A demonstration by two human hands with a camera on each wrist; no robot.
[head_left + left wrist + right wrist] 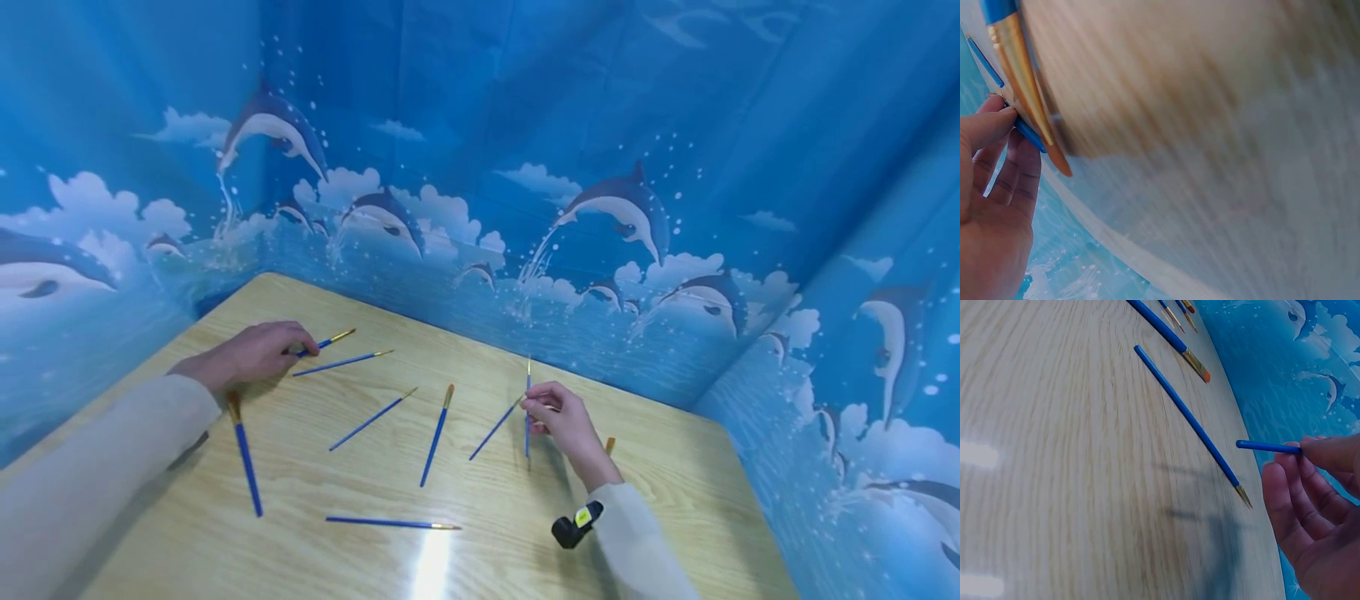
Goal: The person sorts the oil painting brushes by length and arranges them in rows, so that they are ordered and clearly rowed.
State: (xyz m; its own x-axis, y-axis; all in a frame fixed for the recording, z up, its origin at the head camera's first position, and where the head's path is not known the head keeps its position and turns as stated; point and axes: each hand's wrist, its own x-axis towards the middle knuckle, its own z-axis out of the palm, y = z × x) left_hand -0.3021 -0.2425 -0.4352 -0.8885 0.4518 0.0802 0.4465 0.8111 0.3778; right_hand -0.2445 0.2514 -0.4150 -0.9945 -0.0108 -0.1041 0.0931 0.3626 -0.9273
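Note:
At the table's far left, my left hand (258,350) pinches a blue paintbrush (330,340), its bristles pointing to the far right. A thin paintbrush (341,364) lies just in front of it. In the left wrist view, thumb and fingertips hold the blue handle (1030,135), and a wide paintbrush (1015,59) looms close to the camera. My right hand (566,421) pinches another blue paintbrush (528,446) between thumb and fingers, bristles pointing away. The right wrist view shows its handle end (1266,447) sticking out. Another paintbrush (495,429) lies on the wood beside this hand.
On the wooden table (285,550) lie a wide paintbrush (245,458) near my left sleeve, a thin one (371,423), a flat one (437,437) and one crosswise (382,522). Bristles (610,446) show behind my right wrist. A dolphin-print curtain (465,125) borders the table.

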